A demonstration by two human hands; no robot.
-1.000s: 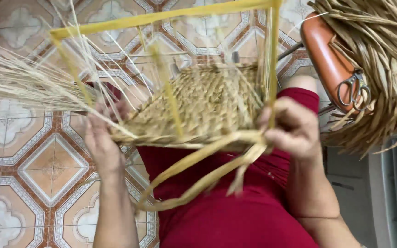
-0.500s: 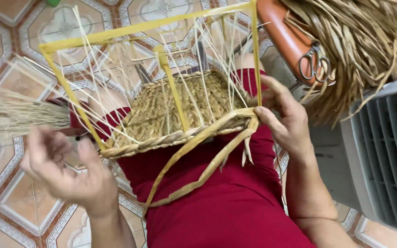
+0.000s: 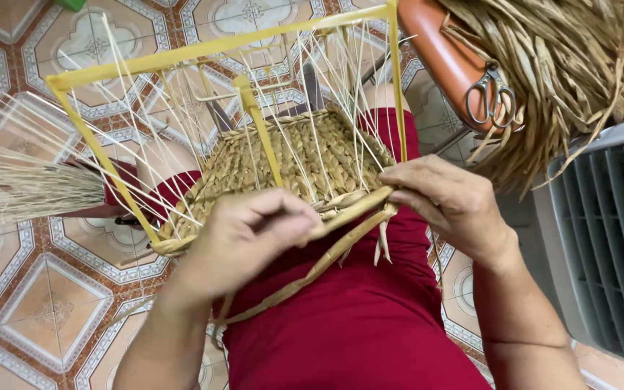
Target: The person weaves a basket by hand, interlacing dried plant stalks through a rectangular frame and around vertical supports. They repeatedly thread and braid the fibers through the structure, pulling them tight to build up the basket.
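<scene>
From the head view I saw my left hand (image 3: pixel 250 235) pinching a flat strand (image 3: pixel 312 271) at the near edge of the woven mat (image 3: pixel 312 155) inside the yellow frame (image 3: pixel 204 50) on my lap, while my right hand (image 3: pixel 449 202) gripped that edge beside scissors (image 3: pixel 496 97).

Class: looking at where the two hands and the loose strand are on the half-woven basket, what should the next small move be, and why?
Probably pull the loose strand snug along the woven edge. The left hand pinches it at the front rim and the right hand holds the corner by the yellow frame, yet the tail hangs slack below over the red lap.
</scene>
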